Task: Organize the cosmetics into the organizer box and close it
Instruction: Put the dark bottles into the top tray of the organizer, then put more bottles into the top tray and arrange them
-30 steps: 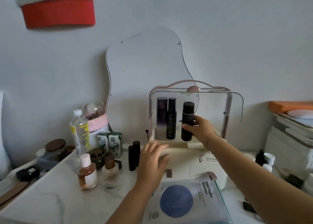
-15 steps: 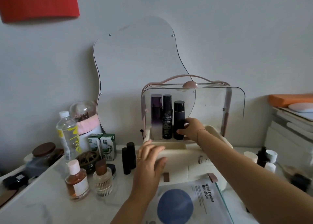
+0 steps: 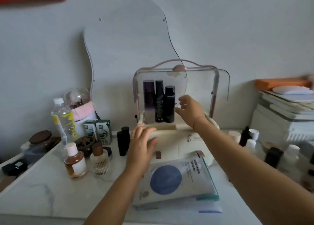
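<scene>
The organizer box [image 3: 169, 139] stood open before the mirror [image 3: 129, 54]. The right hand [image 3: 188, 108] had just released the third dark bottle [image 3: 169, 104] inside, fingers spread and empty; the left hand [image 3: 142, 148] pressed flat against the box's front. More cosmetics waited outside.

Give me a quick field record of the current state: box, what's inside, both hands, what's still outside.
organizer box: cream, on the white tabletop, clear door open
inside: three dark bottles upright, side by side at the left
right hand: open, beside the bottles, holding nothing
left hand: flat on the box's front left edge, no grip
still outside: two black tubes, amber bottle, ribbed glass bottle, sheet mask pack in front
</scene>
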A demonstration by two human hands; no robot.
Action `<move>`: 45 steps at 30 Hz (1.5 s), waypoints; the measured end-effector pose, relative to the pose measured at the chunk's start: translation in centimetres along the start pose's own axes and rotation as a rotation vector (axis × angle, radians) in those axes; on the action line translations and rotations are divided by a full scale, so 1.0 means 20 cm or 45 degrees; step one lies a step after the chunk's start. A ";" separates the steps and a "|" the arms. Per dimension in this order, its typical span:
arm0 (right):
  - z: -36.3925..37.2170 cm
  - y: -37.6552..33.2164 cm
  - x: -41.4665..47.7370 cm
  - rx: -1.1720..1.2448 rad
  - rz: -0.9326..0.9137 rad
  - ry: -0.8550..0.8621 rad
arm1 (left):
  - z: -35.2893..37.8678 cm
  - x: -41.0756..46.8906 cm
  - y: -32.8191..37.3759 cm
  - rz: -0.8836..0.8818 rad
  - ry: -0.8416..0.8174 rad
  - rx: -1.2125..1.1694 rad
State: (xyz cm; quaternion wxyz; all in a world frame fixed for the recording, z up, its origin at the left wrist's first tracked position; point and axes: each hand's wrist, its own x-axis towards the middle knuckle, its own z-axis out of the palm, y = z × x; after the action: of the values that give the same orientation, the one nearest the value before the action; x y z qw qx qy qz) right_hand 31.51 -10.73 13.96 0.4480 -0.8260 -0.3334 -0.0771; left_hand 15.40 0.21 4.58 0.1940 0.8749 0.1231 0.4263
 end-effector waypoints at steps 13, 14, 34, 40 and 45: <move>-0.47 0.48 -0.81 0.094 -0.037 0.527 | 0.02 0.00 0.00 -0.004 0.058 0.056; -0.51 0.50 -0.81 0.097 -0.009 0.538 | 0.02 0.00 0.00 -0.010 0.054 0.056; -0.84 0.72 -0.89 0.118 0.123 0.635 | 0.04 -0.01 0.00 0.035 0.078 0.072; -0.93 0.90 -0.98 0.042 0.235 0.919 | 0.05 -0.01 -0.01 0.067 0.116 0.058; -0.93 0.99 -0.93 0.171 0.368 0.699 | 0.07 -0.01 -0.03 0.073 0.145 0.079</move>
State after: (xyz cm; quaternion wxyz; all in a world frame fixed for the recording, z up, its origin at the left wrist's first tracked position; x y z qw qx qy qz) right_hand 32.75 -41.82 3.27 0.5810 -0.7817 -0.0836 -0.2106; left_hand 16.33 0.24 3.41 0.1471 0.8580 0.1221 0.4767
